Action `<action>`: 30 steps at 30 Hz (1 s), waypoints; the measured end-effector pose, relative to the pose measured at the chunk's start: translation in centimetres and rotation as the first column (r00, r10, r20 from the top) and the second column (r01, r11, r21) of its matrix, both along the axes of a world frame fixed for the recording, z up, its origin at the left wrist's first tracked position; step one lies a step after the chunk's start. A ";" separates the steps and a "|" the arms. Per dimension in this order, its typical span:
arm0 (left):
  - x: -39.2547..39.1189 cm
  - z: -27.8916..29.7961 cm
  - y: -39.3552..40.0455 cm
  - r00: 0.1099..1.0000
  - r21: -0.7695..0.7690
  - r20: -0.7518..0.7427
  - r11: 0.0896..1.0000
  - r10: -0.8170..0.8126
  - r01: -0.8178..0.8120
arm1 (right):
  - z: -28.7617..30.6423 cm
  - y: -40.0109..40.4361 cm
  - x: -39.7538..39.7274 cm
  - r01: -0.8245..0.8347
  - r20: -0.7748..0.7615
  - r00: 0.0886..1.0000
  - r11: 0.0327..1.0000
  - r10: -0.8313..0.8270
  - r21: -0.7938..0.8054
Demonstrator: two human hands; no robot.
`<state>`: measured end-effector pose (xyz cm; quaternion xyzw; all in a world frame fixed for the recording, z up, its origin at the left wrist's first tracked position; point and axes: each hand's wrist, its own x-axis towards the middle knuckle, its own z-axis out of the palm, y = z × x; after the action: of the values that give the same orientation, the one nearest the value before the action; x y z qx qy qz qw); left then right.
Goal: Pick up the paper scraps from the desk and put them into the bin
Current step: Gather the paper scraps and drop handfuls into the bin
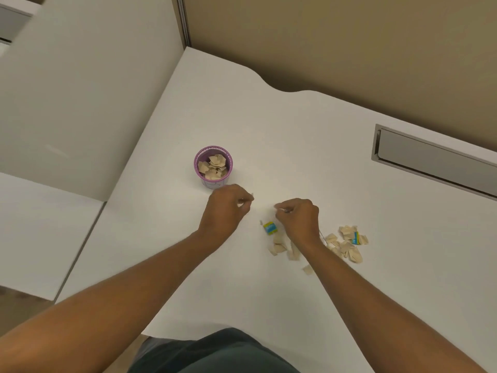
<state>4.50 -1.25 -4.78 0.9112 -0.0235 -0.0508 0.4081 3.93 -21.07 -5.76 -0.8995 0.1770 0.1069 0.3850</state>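
Standing toward the left on the white desk (295, 135), a small purple bin (213, 166) holds a heap of beige paper pieces that reaches close to its rim. Just to the right of it and nearer the person, the left hand (228, 204) hovers with its fingers curled, pinching a small pale scrap (246, 201) between thumb and fingertips; the scrap pokes out on the hand's right side. A bare strip of desk lies between the two hands. The right hand (298, 216) is likewise closed in a pinch on a thin pale scrap (280, 210) that shows at its left edge. Below that hand's fingers lies a blue and yellow scrap (270, 227), with a few beige scraps (279, 244) spread on the desk just under the wrist. Further right, beyond the forearm, a larger cluster of beige scraps (347, 243) rests on the desk, one of them carrying a blue and yellow patch. At the far right edge a grey recessed tray (435, 157) is set into the desk
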 end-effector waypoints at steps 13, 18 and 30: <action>6.2 4.7 7.1 0.944 -0.010 -0.052 0.945 0.326 -0.327 | 4.8 11.7 8.1 -0.394 0.259 0.897 0.913 0.358 0.103; 5.4 4.4 7.4 0.939 0.012 -0.024 0.939 0.344 -0.344 | 5.0 10.8 9.5 -0.508 0.155 0.858 0.854 0.490 0.113; -3.8 -0.4 -0.5 0.933 0.037 -0.134 0.940 -0.333 0.340 | 2.9 -6.3 -1.5 -0.162 -0.036 0.986 0.987 0.162 0.009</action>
<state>0.67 -1.79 -5.17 0.9003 -0.1519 -0.1781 0.3669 2.44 -27.33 -2.89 -0.9076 0.1102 0.1549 0.3743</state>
